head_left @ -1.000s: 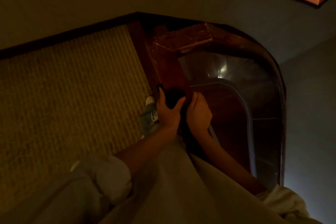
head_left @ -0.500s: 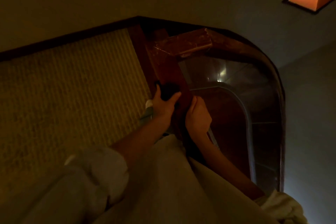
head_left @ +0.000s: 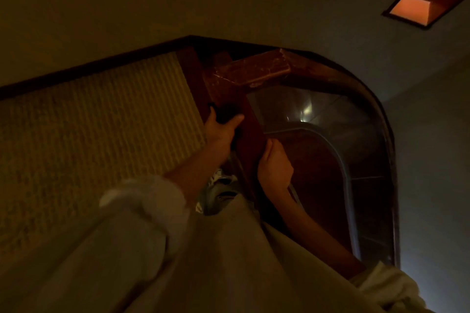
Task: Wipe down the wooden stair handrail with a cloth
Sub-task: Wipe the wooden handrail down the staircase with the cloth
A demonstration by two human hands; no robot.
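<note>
The dark red wooden handrail (head_left: 250, 134) runs away from me in the dim light and turns right at a scratched corner block (head_left: 254, 71). My left hand (head_left: 221, 129) grips a dark cloth (head_left: 226, 113) on top of the rail, thumb and fingers spread around it. Nearer to me, my right hand (head_left: 276, 168) curls round the rail's right edge. Much of the cloth is lost in shadow.
A woven carpet (head_left: 101, 134) covers the landing to the left, edged by a dark skirting. Right of the rail the curved stairwell (head_left: 330, 160) drops to a lower floor. My shoe (head_left: 218, 193) stands beside the rail's base. A lit recess (head_left: 419, 7) glows at top right.
My left hand has slid the cloth farther along the rail, away from me. My right hand has stayed at about the same spot on the rail.
</note>
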